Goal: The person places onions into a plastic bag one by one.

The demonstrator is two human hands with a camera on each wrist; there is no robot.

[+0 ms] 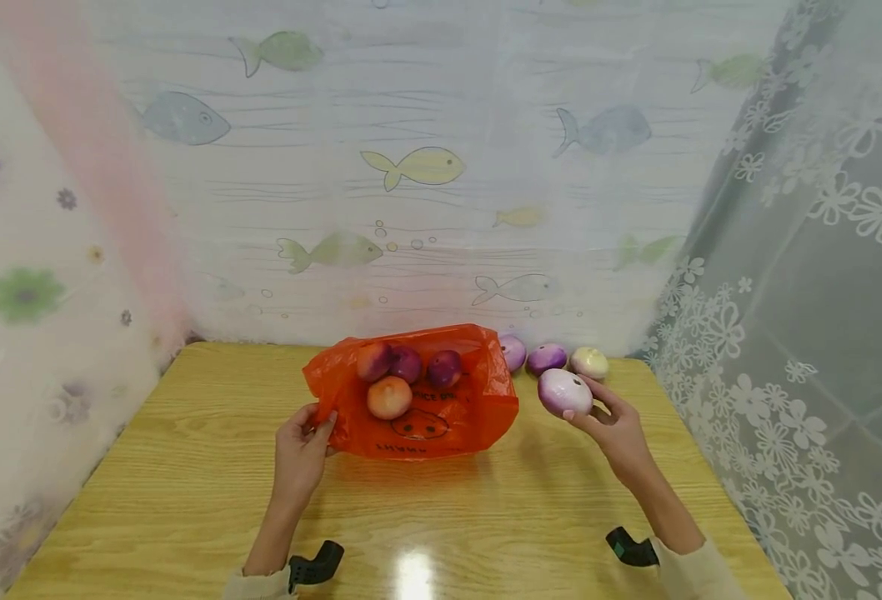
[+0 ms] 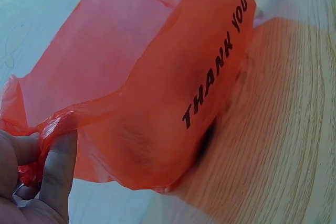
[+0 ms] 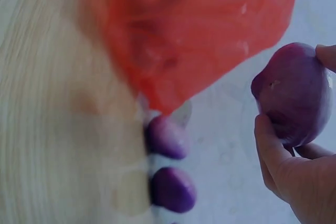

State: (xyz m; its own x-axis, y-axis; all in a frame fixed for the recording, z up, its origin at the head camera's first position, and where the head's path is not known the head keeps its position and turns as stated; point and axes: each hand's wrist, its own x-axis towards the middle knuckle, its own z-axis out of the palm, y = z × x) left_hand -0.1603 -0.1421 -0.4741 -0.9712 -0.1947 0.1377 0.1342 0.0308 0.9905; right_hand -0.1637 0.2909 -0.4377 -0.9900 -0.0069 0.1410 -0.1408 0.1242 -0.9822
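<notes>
My left hand [image 1: 302, 450] pinches the left edge of a red plastic bag [image 1: 441, 437], its handle bunched between thumb and fingers [image 2: 58, 169] in the left wrist view. The bag's mouth gapes, showing several round onions inside, among them an orange-looking onion [image 1: 389, 397] and a dark purple onion [image 1: 444, 368]. To the right of the bag, my right hand [image 1: 617, 429] grips a purple-and-white onion [image 1: 563, 392], held up above the table. The right wrist view shows fingers and thumb around that onion [image 3: 296, 95].
Behind the held onion, a purple onion [image 1: 547, 358], a paler purple onion [image 1: 512, 352] and a cream onion [image 1: 589, 363] line the back edge of the wooden table [image 1: 186, 467]. A fish-print curtain [image 1: 426, 217] hangs behind; a flowered sheet [image 1: 824, 333] stands at right.
</notes>
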